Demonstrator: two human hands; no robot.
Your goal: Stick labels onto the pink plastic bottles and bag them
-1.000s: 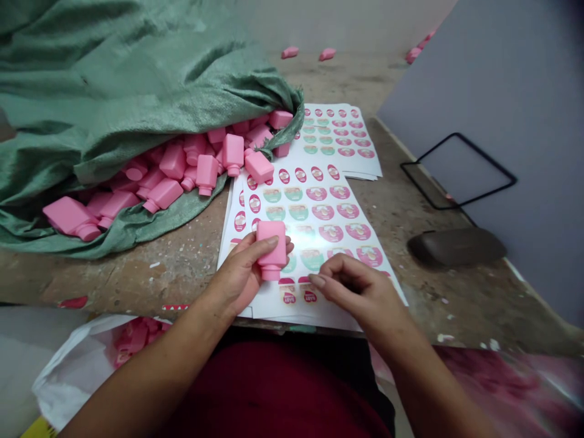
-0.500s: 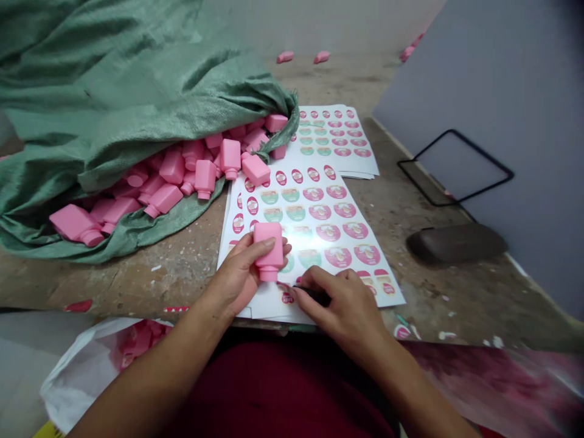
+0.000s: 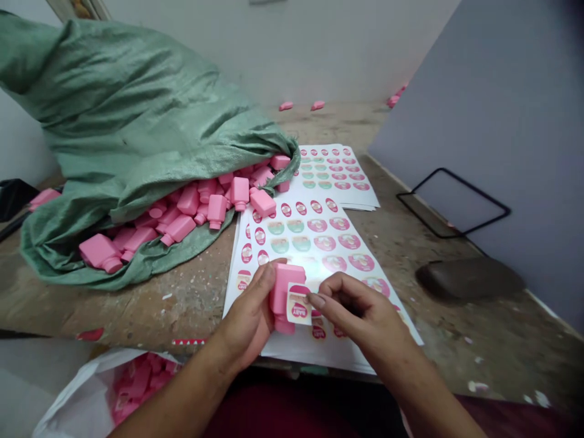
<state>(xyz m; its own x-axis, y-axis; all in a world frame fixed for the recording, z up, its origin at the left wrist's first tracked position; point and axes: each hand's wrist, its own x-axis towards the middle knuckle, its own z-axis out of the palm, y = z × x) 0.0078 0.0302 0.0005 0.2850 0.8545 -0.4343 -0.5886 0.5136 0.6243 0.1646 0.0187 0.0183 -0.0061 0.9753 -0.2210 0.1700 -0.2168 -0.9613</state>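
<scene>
1. Your left hand (image 3: 250, 319), half closed, grips the bottle (image 3: 281, 283) above the near sheet (image 3: 319, 354).
2. The bottle's long axis runs near-far, neck near.
3. Your right hand (image 3: 367, 310), fingertips pinched, holds a label (image 3: 298, 305).

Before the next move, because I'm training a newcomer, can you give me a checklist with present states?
1. Boxy pink plastic bottle held in the left hand: ok.
2. White rectangular sticker with pink print at the fingertips of the right hand: ok.
3. Sticker within the bottle's outline: not ok; it juts past one edge in this view.
4. Sticker stuck down: cannot tell.
5. Sheet of pink and green stickers clear of loose bottles: not ok; another pink bottle by the green woven sack overlaps its far left corner.
</scene>
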